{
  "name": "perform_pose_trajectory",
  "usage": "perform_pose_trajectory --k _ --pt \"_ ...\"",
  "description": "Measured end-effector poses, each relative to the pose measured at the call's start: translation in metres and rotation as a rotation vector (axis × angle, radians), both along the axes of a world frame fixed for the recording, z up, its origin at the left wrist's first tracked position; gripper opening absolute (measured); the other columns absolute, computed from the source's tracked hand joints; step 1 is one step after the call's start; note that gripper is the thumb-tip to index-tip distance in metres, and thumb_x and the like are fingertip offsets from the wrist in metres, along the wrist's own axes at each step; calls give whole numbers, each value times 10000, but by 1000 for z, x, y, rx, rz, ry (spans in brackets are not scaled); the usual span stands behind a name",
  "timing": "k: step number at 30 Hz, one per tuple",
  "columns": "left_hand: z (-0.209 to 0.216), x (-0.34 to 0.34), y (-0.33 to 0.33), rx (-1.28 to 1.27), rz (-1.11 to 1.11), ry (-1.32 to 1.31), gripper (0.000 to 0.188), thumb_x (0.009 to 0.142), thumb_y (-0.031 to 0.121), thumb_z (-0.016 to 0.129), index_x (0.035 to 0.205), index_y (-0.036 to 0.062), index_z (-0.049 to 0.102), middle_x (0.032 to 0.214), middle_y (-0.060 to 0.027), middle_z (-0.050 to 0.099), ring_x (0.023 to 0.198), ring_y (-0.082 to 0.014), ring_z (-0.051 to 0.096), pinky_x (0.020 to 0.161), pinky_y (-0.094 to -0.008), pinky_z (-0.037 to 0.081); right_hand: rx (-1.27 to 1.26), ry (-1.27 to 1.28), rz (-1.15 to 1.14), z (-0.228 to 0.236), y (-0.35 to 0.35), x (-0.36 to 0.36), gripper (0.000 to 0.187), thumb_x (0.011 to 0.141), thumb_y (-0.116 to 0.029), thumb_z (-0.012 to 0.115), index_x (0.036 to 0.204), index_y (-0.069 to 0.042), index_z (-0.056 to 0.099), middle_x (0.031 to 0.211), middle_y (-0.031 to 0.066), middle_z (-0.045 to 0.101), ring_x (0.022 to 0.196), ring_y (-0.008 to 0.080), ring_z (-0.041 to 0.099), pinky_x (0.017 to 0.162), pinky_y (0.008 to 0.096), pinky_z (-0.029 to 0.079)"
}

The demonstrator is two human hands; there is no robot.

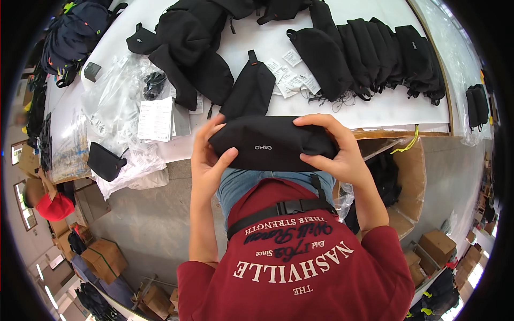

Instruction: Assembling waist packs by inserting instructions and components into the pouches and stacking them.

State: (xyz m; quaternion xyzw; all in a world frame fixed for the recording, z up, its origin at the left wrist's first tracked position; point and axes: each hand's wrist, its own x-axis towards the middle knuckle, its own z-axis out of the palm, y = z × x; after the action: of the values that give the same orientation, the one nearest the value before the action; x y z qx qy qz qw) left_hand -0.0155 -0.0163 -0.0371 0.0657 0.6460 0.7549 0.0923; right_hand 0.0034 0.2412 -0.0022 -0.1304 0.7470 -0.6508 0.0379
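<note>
Both my hands hold a black fabric pouch [267,134] level in front of my waist, just off the table's near edge. My left hand [208,155] grips its left end, the thumb on the face and the fingers at the top, slightly blurred. At the right end, my right hand [334,143] pinches it between thumb and fingers. Small light lettering marks the pouch's face. Right behind it on the white table [214,120] lies another black pouch [250,88] with a short end loop.
A row of black pouches [369,53] stands at the back right beside white paper tags [292,80]. More black pouches [187,48] are heaped at the back left. Clear plastic bags [115,101] and a white paper stack [156,119] lie left. An open carton [415,179] stands below the right edge.
</note>
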Motion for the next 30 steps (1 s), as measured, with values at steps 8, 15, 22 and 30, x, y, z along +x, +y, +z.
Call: perform_pose_trajectory --k 8,15,22,30 --pt "-6 2 2 -133 126 139 310 810 44 684 1100 4 584 1062 -81 575 996 -158 540 895 -258 395 162 16 -133 -2 -9 0 342 710 47 703 1030 -37 619 930 86 645 850 169 629 774 276 481" --pt "-17 -6 -1 -89 60 320 227 818 184 694 952 13 628 1005 -109 566 931 -190 530 855 -288 397 -47 8 -166 -4 -4 2 187 710 -35 707 879 -3 635 766 53 603 722 126 541 676 234 401" --pt "-5 -8 -4 -191 -33 305 361 883 296 614 1088 0 590 1181 -138 464 956 -197 539 831 -295 432 -64 43 -239 -12 13 -2 158 695 -94 661 822 -8 624 746 49 577 711 138 520 666 256 385" --pt "-25 -13 -35 -220 163 91 335 998 231 419 1231 4 499 1286 -97 497 965 -203 585 777 -321 521 39 486 -1256 -13 166 -72 246 838 -124 664 1057 -31 604 918 21 591 816 108 540 748 240 437"
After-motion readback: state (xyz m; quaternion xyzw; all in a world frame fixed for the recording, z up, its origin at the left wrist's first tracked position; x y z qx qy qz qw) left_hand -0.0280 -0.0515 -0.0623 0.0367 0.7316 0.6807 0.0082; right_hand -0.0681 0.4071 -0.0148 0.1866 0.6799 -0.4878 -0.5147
